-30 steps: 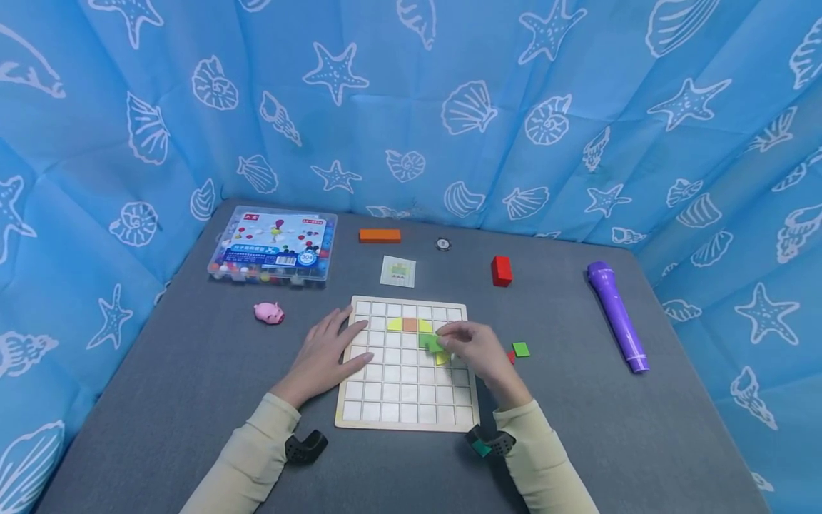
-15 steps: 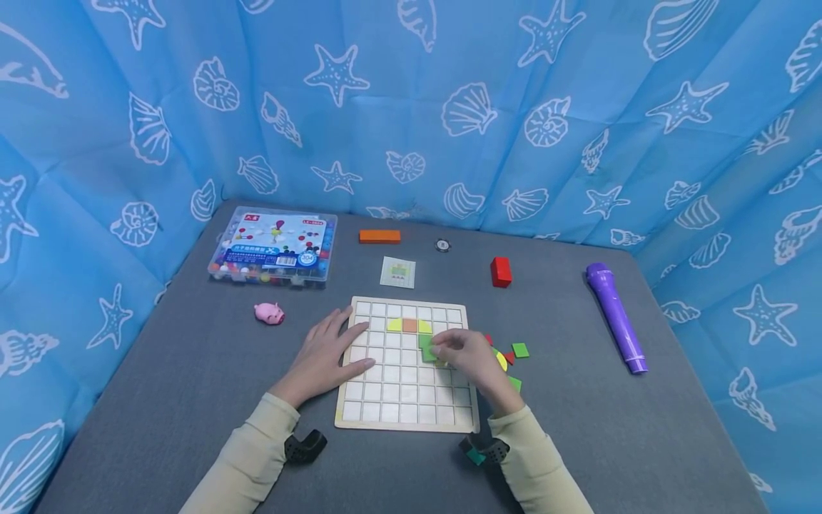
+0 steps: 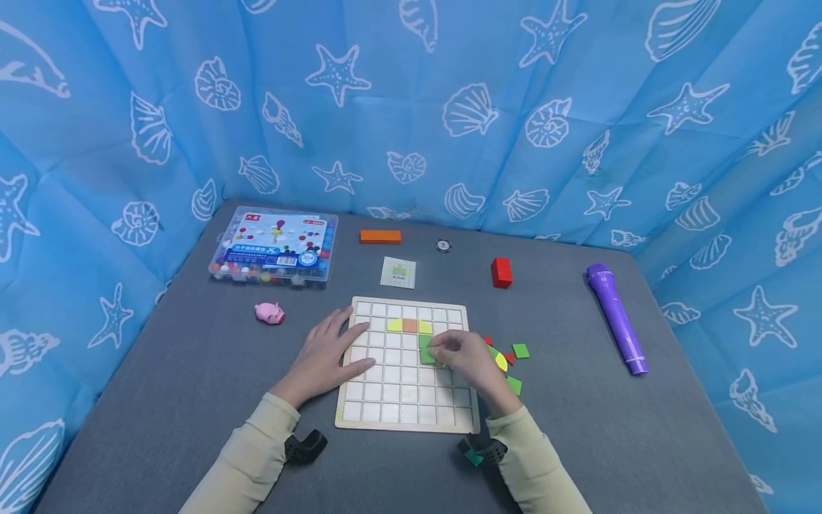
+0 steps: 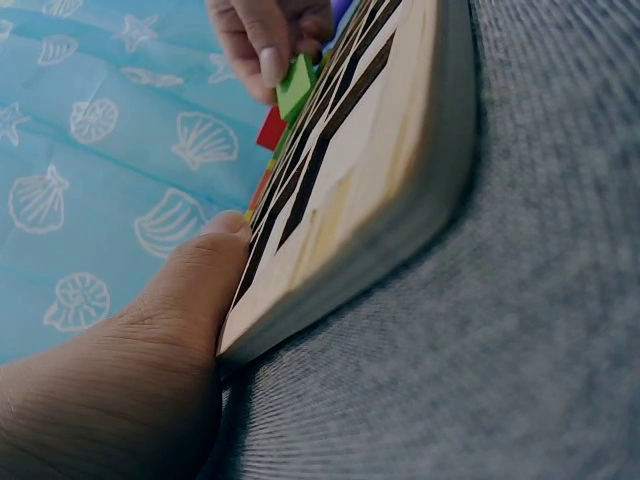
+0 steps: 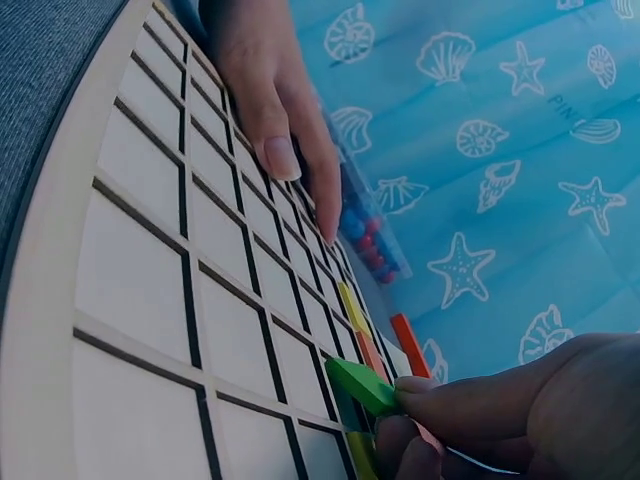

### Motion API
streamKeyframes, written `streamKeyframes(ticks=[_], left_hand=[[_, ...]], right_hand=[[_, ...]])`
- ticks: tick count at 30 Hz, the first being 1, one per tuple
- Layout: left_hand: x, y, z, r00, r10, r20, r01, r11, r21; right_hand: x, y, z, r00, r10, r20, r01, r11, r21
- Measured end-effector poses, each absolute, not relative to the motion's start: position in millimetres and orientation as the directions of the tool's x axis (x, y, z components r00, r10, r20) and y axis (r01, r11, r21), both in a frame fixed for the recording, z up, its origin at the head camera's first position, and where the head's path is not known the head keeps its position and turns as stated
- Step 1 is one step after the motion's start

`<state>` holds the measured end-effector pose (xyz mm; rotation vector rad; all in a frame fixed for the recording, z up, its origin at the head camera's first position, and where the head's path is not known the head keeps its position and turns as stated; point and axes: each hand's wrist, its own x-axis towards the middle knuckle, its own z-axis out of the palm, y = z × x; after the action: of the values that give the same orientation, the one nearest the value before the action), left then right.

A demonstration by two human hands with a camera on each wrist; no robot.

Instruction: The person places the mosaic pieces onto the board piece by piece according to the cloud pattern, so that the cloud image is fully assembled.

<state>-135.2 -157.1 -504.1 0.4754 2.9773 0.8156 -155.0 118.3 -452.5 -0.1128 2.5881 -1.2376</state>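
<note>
A pale wooden grid board (image 3: 379,392) lies on the grey table. My left hand (image 3: 324,357) rests along its left edge with fingers spread; its thumb (image 4: 205,265) touches the frame in the left wrist view. Between thumb and fingertips, my right hand (image 3: 470,357) pinches a green square tile (image 5: 362,387), which is tilted with one edge down at the grid. In the head view it overlaps another green tile's spot. An orange tile (image 3: 409,325) lies on the grid between two yellow tiles (image 3: 394,326). Another yellow piece (image 5: 361,455) is partly hidden beneath my right hand.
Loose tiles, including a green square (image 3: 521,350) and a yellow piece (image 3: 501,360), lie right of the board. Behind it are a pattern card (image 3: 398,273), an orange block (image 3: 380,237) and a red block (image 3: 502,273). A purple microphone (image 3: 616,318), pink pig (image 3: 270,313) and plastic case (image 3: 272,246) stand farther out.
My right hand has shifted slightly toward me, bringing the green tile down and left and more in line with the grid. Loose tiles beside the board have come into view. My left hand stays put.
</note>
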Motion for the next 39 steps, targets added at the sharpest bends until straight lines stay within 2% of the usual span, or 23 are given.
streamKeyframes(ticks=[17,31,39], left_hand=[[-135.4,-156.4,-503.7,-0.951,0.304,0.045,0.286,0.82,0.495],[-134.0,-157.7,-503.3,-0.95,0.301,0.085,0.302,0.813,0.498],[-133.5,-157.2,-504.0,-0.949,0.299,0.1,0.308,0.812,0.496]], right_hand=[[-152.6,114.2,-452.0,-0.968,-0.153,-0.201,0.044,0.684,-0.728],[-154.0,107.9,-451.7,-0.969,-0.215,-0.123,-0.086,0.759,-0.645],[-154.0,106.1,-452.5,-0.97,-0.214,-0.115,-0.098,0.78,-0.619]])
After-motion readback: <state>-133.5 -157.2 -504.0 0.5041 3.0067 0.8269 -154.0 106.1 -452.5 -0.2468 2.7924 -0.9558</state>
